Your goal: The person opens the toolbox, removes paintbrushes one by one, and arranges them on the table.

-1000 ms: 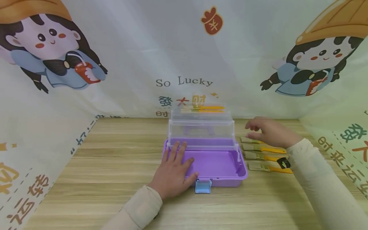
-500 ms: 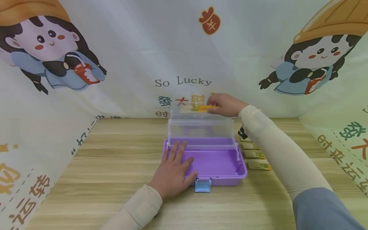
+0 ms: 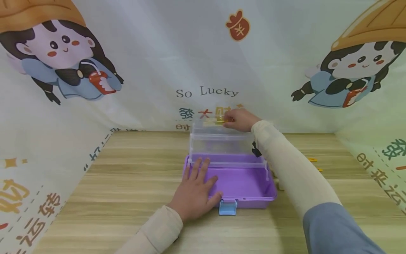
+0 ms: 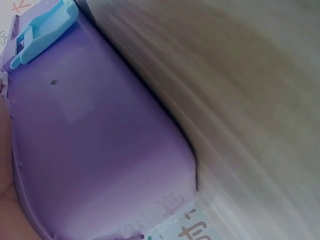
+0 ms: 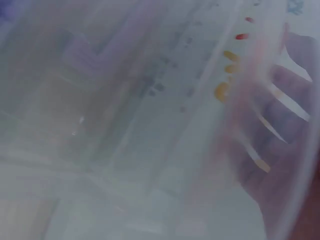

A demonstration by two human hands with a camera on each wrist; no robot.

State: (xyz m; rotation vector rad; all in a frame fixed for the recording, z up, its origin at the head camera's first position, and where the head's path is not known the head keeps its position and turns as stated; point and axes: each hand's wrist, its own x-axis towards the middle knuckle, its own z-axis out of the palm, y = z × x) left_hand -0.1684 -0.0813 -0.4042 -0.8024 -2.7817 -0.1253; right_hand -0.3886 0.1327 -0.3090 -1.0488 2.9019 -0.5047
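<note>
A purple box (image 3: 241, 187) with a blue latch (image 3: 227, 208) at its front stands on the table, its clear stacked trays (image 3: 215, 146) raised behind it. My left hand (image 3: 196, 192) rests on the box's left front part, fingers spread and straight, thumb over the front rim. In the left wrist view the box's side (image 4: 100, 140) fills much of the picture. My right hand (image 3: 241, 120) is at the top tray, fingers and thumb pinching about the handle of a paintbrush; its pale bristles (image 3: 208, 122) show left of the fingers. The right wrist view shows those fingers (image 5: 272, 120) blurred through clear plastic.
More paintbrushes lie on the table right of the box, mostly hidden by my right arm; orange handle ends (image 3: 312, 159) show beyond it. A printed cloth (image 3: 152, 70) rises behind and at both sides of the wooden table (image 3: 104, 197).
My right hand has gone from above the brushes on the table, up and left to the top tray, then a little further left along the brush there. The left hand stays put.
</note>
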